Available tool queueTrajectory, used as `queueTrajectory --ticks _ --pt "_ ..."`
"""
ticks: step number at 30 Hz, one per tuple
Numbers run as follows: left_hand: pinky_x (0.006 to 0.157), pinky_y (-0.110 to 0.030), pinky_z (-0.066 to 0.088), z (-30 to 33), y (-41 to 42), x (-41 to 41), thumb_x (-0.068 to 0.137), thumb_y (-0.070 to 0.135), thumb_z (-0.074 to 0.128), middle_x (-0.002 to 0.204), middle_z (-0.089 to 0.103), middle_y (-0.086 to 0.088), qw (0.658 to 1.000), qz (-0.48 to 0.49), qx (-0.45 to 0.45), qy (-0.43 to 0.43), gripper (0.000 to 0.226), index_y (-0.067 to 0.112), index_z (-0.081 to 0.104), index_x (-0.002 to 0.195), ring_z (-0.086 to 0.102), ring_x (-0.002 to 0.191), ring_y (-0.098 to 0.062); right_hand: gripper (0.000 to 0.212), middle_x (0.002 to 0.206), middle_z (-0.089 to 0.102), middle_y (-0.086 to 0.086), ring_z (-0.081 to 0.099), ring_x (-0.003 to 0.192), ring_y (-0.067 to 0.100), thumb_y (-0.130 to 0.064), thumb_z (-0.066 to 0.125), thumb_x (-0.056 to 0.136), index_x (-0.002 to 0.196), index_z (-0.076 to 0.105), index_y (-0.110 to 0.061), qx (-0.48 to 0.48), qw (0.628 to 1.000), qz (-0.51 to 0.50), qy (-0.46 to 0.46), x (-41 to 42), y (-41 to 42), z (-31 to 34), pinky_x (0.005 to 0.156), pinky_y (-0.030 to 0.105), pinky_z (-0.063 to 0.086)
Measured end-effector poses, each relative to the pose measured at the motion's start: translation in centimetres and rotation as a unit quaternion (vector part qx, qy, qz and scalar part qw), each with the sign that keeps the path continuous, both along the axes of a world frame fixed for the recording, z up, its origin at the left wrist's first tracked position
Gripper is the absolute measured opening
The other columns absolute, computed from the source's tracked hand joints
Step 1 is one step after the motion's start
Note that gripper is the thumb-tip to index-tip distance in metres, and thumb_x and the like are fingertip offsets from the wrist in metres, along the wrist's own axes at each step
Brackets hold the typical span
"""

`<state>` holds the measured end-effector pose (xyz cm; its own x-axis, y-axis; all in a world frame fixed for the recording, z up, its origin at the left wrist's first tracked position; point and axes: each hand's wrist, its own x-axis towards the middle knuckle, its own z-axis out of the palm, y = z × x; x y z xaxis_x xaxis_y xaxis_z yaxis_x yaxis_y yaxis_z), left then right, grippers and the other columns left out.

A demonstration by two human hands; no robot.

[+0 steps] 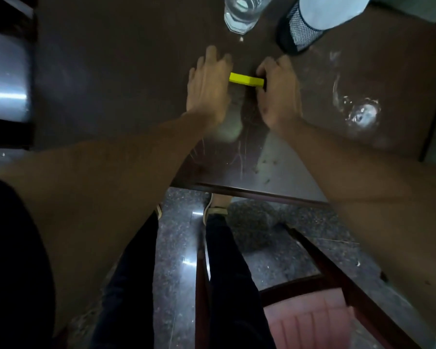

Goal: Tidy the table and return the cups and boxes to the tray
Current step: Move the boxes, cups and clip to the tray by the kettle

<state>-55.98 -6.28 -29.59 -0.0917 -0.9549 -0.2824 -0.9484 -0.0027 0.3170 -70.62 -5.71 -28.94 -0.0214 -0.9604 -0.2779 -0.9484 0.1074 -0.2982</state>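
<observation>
Your left hand (208,84) and right hand (277,91) meet on a flat yellow box (246,79), right grip pinching its end, left fingers spread against the other. The desk (111,84) is dark, glossy, scratched. Beyond your hands stand a clear glass cup (242,13) and black mesh holder (297,31).

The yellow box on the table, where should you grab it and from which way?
Grab the yellow box by its two short ends, coming in from the left and the right. It is flat and long and lies low on the dark table, so its ends are the easiest parts to pinch. The left hand and right hand already meet it that way, one at each end.
</observation>
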Motion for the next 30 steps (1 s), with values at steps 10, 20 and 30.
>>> queueTrajectory --ticks 10,20,30 --pt "0.095 -0.047 0.046 3.6 0.2 8.7 0.095 0.005 0.065 0.122 0.059 -0.008 0.992 0.051 -0.043 0.105 0.031 0.018 0.064 0.124 0.062 0.114 -0.035 0.029 0.119 0.059 0.014 0.064 0.102 0.036 -0.002 0.061 0.089 0.116 0.066 -0.011 -0.060 0.992 0.069 -0.089 5.5 -1.6 2.5 0.086 0.044 0.051" --pt "0.079 -0.049 0.049 10.6 2.4 33.3 0.108 0.017 0.057 0.106 0.064 -0.016 0.924 0.258 -0.247 0.136 0.021 0.004 0.073 0.115 0.065 0.094 -0.037 0.033 0.113 0.066 0.008 0.069 0.098 0.028 0.001 0.063 0.083 0.113 0.071 -0.012 -0.143 0.936 0.188 -0.261 34.4 -8.8 10.3 0.089 0.044 0.056" --pt "0.093 -0.053 0.049 11.8 6.9 47.1 0.105 0.018 0.059 0.115 0.072 -0.016 0.893 0.408 -0.189 0.030 0.021 0.007 0.072 0.118 0.065 0.109 -0.039 0.024 0.111 0.069 0.014 0.064 0.107 0.036 -0.009 0.064 0.082 0.105 0.072 -0.011 -0.097 0.907 0.367 -0.183 54.6 -7.1 11.5 0.083 0.039 0.044"
